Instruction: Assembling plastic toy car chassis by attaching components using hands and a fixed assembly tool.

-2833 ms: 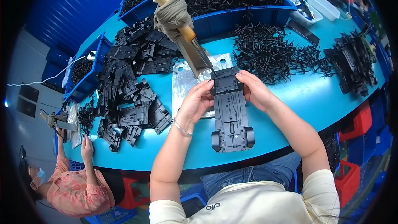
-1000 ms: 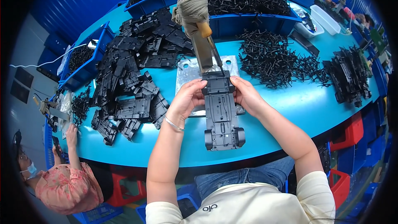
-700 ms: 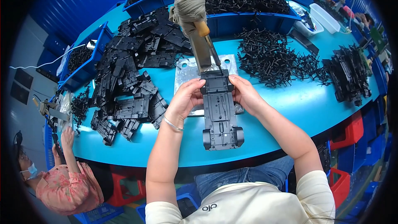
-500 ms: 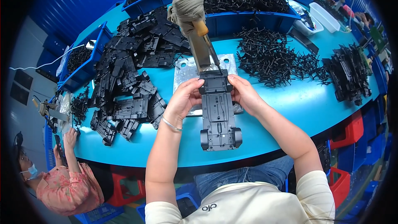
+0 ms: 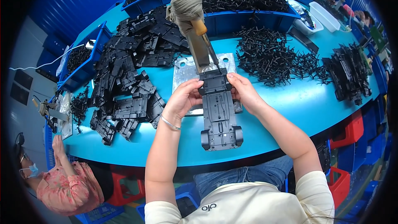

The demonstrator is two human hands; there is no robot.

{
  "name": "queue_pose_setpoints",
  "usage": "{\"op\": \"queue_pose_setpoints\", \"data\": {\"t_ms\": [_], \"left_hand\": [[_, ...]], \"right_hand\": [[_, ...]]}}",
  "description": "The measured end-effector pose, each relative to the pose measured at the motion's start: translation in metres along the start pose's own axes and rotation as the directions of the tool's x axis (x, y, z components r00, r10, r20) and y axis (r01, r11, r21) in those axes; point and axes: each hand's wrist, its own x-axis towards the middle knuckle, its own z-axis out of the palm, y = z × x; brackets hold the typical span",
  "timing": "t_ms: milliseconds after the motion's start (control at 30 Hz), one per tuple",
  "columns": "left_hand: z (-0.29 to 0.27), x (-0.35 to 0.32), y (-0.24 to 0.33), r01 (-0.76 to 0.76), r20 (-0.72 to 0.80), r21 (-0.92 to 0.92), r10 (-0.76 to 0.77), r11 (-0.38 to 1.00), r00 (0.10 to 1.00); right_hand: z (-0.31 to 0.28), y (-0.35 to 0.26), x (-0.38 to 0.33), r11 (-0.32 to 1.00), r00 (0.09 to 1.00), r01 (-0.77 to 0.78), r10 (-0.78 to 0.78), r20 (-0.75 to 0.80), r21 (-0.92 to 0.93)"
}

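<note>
Between my two hands is a long black plastic toy-car chassis [image 5: 218, 110], its far end on the metal plate [image 5: 180, 74] and its near end over the table. My left hand [image 5: 186, 96] is closed on its left edge near the far end, thumb on top. Gripping the opposite edge the same way is my right hand [image 5: 245, 93]. Above that far end leans a stand with a cloth-wrapped wooden handle [image 5: 187, 5]. A thin metal rod [image 5: 212, 54] slants down from it, its tip at or just over the chassis; I cannot tell whether they touch.
Black chassis [image 5: 130, 108] lie heaped on the left. Small black branched parts [image 5: 269, 58] are piled right of the plate and fill a blue bin [image 5: 244, 18] behind. More chassis stand stacked [image 5: 350, 74] at far right. A masked co-worker [image 5: 70, 182] sits at lower left.
My hands and the chassis stay almost still under the rod. At lower left, the co-worker's hands have come together and the dark part they held no longer shows.
</note>
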Motion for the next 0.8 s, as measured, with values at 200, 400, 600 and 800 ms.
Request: {"op": "queue_pose_setpoints", "data": {"t_ms": [200, 400, 600, 800], "left_hand": [[-0.0010, 0.0007, 0.0007, 0.038, 0.033, -0.024, -0.038, 0.999, 0.999], [0.0017, -0.0008, 0.0014, 0.016, 0.034, -0.045, -0.014, 0.999, 0.999], [0.0020, 0.0007, -0.0034, -0.009, 0.013, -0.089, 0.011, 0.996, 1.000], [0.0064, -0.0008, -0.0017, -0.023, -0.032, -0.053, 0.021, 0.998, 0.999]], "right_hand": [[0.0000, -0.0008, -0.0001, 0.997, 1.000, 0.025, -0.026, -0.014, -0.073], [-0.0009, -0.0013, 0.0014, 0.999, 1.000, 0.022, -0.022, -0.015, -0.033], [-0.0031, -0.0008, 0.0018, 1.000, 1.000, 0.007, -0.007, 0.004, 0.004], [-0.0033, -0.0042, 0.0011, 1.000, 1.000, -0.009, 0.009, 0.007, -0.012]]}}
